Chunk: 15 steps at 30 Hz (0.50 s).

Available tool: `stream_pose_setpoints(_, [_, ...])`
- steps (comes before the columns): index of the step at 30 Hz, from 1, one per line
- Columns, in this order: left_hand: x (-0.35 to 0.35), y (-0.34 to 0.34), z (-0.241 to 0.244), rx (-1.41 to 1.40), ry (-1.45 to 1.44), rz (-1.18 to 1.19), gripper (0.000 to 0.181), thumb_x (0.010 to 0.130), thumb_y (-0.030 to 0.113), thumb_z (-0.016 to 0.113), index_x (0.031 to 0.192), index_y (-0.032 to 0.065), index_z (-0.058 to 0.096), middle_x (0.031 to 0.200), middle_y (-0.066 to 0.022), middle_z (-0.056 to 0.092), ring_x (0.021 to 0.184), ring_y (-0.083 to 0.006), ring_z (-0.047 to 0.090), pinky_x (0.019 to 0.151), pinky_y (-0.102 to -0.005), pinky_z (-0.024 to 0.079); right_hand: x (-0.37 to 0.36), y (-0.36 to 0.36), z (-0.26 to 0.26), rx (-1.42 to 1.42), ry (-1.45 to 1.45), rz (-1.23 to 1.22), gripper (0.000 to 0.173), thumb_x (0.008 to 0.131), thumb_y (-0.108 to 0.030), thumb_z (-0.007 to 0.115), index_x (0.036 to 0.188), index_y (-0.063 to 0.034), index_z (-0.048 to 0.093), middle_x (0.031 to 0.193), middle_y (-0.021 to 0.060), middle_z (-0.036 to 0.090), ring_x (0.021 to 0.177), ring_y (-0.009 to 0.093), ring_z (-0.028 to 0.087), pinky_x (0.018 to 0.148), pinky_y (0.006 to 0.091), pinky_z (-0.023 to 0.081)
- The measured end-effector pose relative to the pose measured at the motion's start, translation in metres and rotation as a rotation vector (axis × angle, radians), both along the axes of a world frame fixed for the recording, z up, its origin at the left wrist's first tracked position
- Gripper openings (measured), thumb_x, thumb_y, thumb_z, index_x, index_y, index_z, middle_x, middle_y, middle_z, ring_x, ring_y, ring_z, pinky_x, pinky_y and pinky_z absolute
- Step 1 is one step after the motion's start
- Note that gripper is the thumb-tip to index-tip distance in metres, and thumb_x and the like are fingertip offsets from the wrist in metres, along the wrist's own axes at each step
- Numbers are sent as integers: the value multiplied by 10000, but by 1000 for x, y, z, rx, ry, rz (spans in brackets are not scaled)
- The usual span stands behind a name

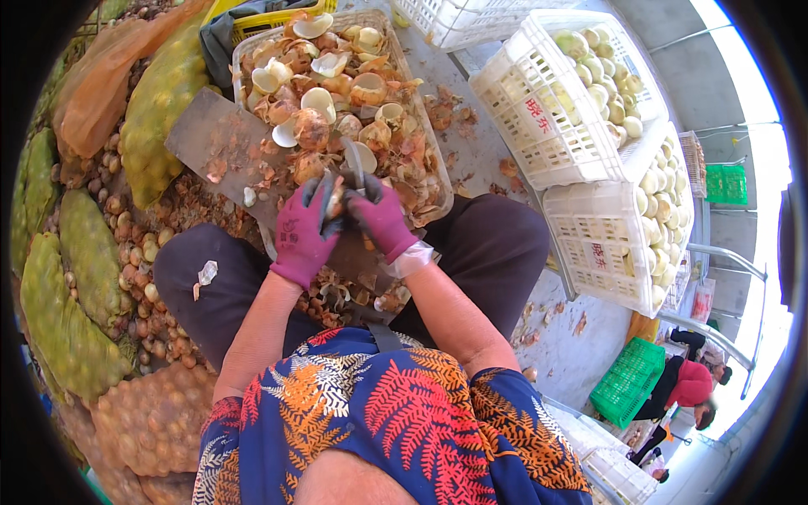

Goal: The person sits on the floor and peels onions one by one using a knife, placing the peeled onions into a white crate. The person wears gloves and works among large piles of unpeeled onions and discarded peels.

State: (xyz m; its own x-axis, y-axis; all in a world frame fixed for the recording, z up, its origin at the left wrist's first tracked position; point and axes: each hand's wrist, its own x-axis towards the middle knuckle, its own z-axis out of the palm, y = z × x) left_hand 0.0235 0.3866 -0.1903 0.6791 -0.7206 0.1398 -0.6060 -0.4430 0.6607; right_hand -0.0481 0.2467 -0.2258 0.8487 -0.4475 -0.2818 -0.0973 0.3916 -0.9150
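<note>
My left hand, in a purple glove with dark fingertips, is closed around an onion, which shows only in part between the fingers. Beside it, my right hand, gloved alike with a clear plastic cuff at the wrist, grips a knife whose blade points away from me. Both hands are close together over the near edge of a plastic tray. Onion skins, cut outer layers and brown onions fill the tray. A flat board with skin scraps extends to its left.
White crates of peeled onions stand at right. Green mesh sacks, an orange net sack and loose onions cover the left floor. A green crate and people are at lower right.
</note>
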Motion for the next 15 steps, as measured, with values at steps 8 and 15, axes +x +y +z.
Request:
stream_pose_setpoints(8, [-8,22,-5,100,27,171,661,679,199,762,1271,78,492,1171,-161,540,1069,-349,554,891,-405,471,-3,7,-21,-288,-40,132,403,786,-24,648,1187,-2,615,1121,107,662,1046,172,609,916,302,478])
stream_pose_setpoints(15, [-13,39,-3,161,171,226,564,767,289,712,1226,44,493,1147,-189,519,991,-376,570,815,-428,480,-23,10,17,-459,236,259,449,837,-78,617,1282,-54,560,1078,134,678,949,226,652,826,321,493])
